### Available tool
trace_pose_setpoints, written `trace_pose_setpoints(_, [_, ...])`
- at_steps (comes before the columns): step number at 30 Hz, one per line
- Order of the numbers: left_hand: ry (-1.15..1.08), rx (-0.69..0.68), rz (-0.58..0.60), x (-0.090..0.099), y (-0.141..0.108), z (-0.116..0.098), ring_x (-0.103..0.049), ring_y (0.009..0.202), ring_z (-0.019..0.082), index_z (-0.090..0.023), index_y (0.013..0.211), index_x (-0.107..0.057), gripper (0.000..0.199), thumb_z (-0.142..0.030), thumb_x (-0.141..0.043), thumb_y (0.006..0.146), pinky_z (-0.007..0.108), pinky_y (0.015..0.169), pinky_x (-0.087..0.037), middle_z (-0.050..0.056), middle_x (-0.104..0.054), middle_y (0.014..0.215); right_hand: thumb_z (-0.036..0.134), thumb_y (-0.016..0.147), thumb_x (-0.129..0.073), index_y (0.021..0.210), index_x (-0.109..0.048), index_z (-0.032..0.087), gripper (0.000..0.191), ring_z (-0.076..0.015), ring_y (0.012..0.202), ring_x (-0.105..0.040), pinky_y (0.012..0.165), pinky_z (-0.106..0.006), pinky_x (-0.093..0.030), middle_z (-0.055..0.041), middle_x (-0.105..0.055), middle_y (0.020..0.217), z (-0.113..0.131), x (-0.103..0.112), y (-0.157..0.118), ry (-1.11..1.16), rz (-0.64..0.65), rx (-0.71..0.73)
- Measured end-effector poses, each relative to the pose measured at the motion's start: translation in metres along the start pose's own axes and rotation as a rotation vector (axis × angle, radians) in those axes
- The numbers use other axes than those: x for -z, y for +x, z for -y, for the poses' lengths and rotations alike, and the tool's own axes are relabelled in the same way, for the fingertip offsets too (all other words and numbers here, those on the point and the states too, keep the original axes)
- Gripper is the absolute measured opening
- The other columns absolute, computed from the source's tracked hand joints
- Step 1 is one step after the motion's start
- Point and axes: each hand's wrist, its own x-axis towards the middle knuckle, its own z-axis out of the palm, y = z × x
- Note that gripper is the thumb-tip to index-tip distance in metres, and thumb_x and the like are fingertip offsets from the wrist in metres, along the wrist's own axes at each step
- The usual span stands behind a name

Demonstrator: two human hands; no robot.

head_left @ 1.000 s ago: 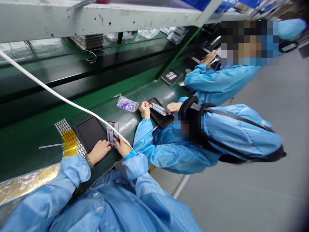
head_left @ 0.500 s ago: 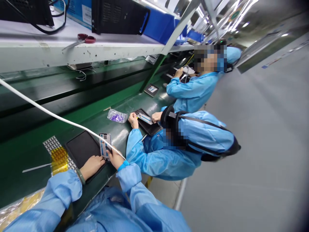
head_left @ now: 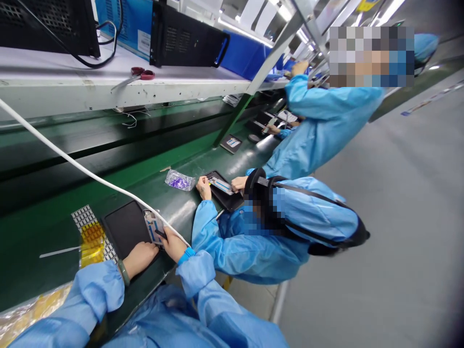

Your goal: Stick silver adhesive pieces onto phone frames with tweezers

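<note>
While the right hand (head_left: 173, 246) grips the near end of the phone (head_left: 151, 225), the left hand (head_left: 139, 257) sets its fingertips by that end; whether they pinch anything, I cannot tell from here. The phone lies just beyond both hands, beside the black tray (head_left: 123, 228) ahead of the left. The white cable (head_left: 108, 184), passing over the right hand, could snag and jerk the phone; a slackened grip could drop it.

I've got a factory line here: workers (head_left: 250, 246) in blue coats (head_left: 326, 130) beside a long green bench (head_left: 181, 209), opened phones (head_left: 151, 226) along it, a white shelf (head_left: 181, 91) above it.
</note>
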Motion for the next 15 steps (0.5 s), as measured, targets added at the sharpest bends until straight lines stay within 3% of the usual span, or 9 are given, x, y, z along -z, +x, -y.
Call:
trace_pose_setpoints(7, [-0.026, 0.017, 0.017, -0.001, -0.01, 0.001, -0.059, 0.093, 0.018, -0.014, 0.11, -0.056, 0.028, -0.033, -0.052, 0.09, 0.038, 0.081, -0.051, 0.007, -0.059, 0.108, 0.03, 0.089, -0.047, 0.105, -0.055, 0.021, 0.02, -0.019, 0.079, -0.062, 0.072, -0.027, -0.046, -0.0043, -0.064, 0.087, 0.004, -0.008, 0.004, 0.004, 0.015, 0.029])
trace_pose_setpoints(15, [-0.03, -0.06, 0.013, -0.01, -0.013, 0.007, -0.06, 0.09, 0.017, -0.014, 0.107, -0.057, 0.026, -0.033, -0.052, 0.09, 0.038, 0.08, -0.051, 0.006, -0.061, 0.104, 0.028, 0.084, -0.051, 0.098, -0.058, 0.022, 0.017, -0.02, 0.077, -0.063, 0.072, -0.028, -0.048, -0.0034, -0.065, 0.084, 0.003, -0.014, 0.0, 0.028, -0.015, 0.005])
